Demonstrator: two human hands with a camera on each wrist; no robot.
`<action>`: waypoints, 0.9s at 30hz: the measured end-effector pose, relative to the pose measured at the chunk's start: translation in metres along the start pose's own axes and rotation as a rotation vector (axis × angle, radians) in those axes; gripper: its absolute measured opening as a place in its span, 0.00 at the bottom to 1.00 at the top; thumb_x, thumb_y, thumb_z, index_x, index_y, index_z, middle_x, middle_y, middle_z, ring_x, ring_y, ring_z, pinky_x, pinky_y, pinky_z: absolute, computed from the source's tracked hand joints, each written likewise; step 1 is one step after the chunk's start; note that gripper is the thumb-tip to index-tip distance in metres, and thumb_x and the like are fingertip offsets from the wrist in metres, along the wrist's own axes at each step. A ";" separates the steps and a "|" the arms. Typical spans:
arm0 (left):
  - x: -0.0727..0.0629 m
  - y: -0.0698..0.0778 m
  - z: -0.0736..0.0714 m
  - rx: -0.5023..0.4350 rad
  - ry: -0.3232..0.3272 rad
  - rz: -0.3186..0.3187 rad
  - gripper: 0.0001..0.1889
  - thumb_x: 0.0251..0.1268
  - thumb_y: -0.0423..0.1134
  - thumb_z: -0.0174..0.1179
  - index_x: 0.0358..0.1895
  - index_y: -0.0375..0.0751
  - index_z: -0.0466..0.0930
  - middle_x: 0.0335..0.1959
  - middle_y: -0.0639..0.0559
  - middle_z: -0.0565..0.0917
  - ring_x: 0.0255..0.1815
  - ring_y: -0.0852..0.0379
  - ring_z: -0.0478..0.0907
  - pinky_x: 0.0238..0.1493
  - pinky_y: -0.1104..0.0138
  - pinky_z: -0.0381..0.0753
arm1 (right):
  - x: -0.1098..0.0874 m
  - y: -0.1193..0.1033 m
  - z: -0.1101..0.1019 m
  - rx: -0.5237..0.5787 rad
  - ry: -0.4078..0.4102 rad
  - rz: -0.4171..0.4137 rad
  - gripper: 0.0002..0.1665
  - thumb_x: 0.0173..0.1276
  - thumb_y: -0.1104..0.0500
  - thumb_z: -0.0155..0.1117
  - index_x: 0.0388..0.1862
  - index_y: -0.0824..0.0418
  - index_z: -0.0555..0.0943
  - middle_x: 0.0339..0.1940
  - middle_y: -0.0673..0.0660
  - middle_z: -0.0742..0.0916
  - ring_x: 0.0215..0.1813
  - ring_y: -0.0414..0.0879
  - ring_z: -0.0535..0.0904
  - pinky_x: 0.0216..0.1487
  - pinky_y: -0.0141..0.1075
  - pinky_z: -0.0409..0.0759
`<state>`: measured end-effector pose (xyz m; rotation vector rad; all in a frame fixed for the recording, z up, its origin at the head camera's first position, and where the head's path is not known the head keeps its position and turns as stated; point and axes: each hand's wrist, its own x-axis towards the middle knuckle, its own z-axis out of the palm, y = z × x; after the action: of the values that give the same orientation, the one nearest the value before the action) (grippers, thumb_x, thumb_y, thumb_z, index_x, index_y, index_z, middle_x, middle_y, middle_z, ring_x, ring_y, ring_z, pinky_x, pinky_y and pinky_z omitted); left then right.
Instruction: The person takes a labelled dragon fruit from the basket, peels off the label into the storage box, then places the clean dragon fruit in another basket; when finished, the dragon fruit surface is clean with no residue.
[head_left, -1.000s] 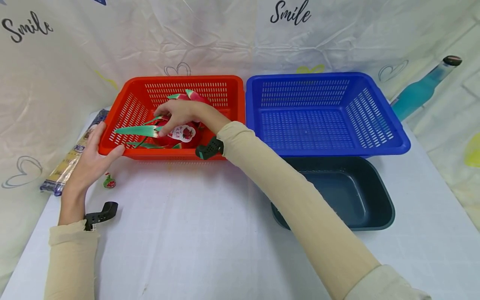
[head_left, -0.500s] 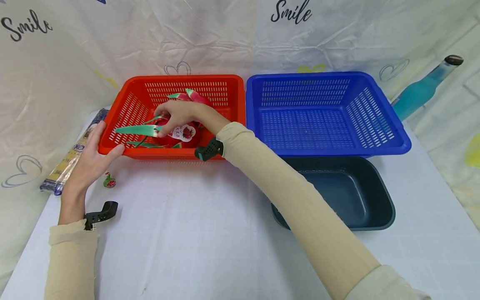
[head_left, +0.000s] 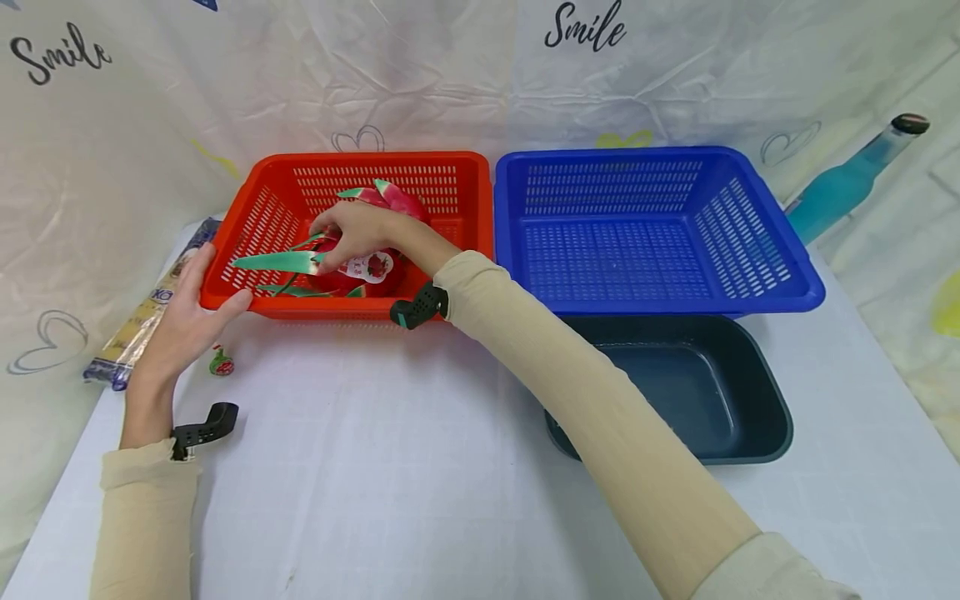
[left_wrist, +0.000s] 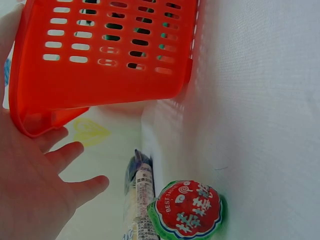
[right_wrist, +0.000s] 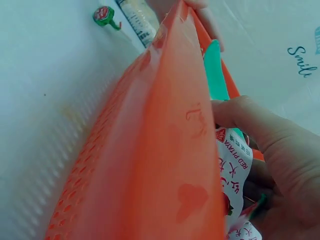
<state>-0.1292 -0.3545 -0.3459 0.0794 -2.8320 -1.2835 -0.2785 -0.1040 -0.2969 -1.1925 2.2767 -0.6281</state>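
Observation:
In the head view, my right hand [head_left: 358, 232] reaches into the red basket [head_left: 367, 308] and grips a dragon fruit [head_left: 341, 282] with long green scales and a white label. Its thumb lies beside a green scale [right_wrist: 215, 70] in the right wrist view, while the other fingers are partly hidden behind the fruit. A second dragon fruit [head_left: 401, 200] sits further back in the same basket. My left hand [head_left: 187, 312] rests on the basket's front left corner. Its fingers look straight and spread in the left wrist view.
A blue basket [head_left: 810, 292] stands to the right of the red one. In front of it is a dark green basin [head_left: 780, 417]. A blue bottle [head_left: 836, 187] is at the far right. A wrapped lollipop [head_left: 221, 363] and a long packet [head_left: 135, 333] lie left.
Both hands keep their places on the fruit and the basket corner. Only the head view has shifted very slightly.

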 end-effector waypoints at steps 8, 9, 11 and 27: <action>0.000 0.000 0.000 -0.002 -0.002 0.000 0.44 0.68 0.49 0.55 0.78 0.61 0.35 0.79 0.49 0.45 0.69 0.49 0.53 0.42 0.90 0.64 | 0.001 0.001 0.003 0.003 0.042 -0.008 0.39 0.61 0.45 0.67 0.70 0.54 0.71 0.58 0.52 0.81 0.53 0.40 0.71 0.50 0.27 0.74; 0.000 0.000 0.000 -0.002 -0.001 0.001 0.44 0.68 0.50 0.55 0.78 0.61 0.35 0.79 0.49 0.46 0.69 0.49 0.54 0.42 0.90 0.64 | 0.002 0.002 0.004 0.004 0.044 -0.008 0.38 0.61 0.46 0.67 0.70 0.54 0.71 0.58 0.52 0.81 0.53 0.41 0.71 0.50 0.27 0.74; 0.000 -0.001 0.000 -0.001 0.000 -0.001 0.44 0.68 0.50 0.55 0.79 0.61 0.35 0.79 0.49 0.45 0.69 0.49 0.54 0.42 0.89 0.64 | 0.002 0.002 0.004 0.009 0.046 -0.004 0.38 0.61 0.46 0.67 0.70 0.54 0.71 0.58 0.52 0.81 0.53 0.40 0.71 0.51 0.26 0.74; 0.000 0.000 0.001 -0.005 0.007 0.006 0.44 0.68 0.49 0.55 0.79 0.60 0.35 0.79 0.50 0.45 0.69 0.47 0.54 0.42 0.90 0.64 | 0.002 0.001 0.004 -0.002 0.040 0.019 0.38 0.61 0.46 0.67 0.70 0.52 0.71 0.65 0.48 0.80 0.55 0.38 0.75 0.50 0.26 0.76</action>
<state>-0.1290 -0.3535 -0.3469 0.0748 -2.8208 -1.2871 -0.2780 -0.1062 -0.3010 -1.1673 2.3196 -0.6483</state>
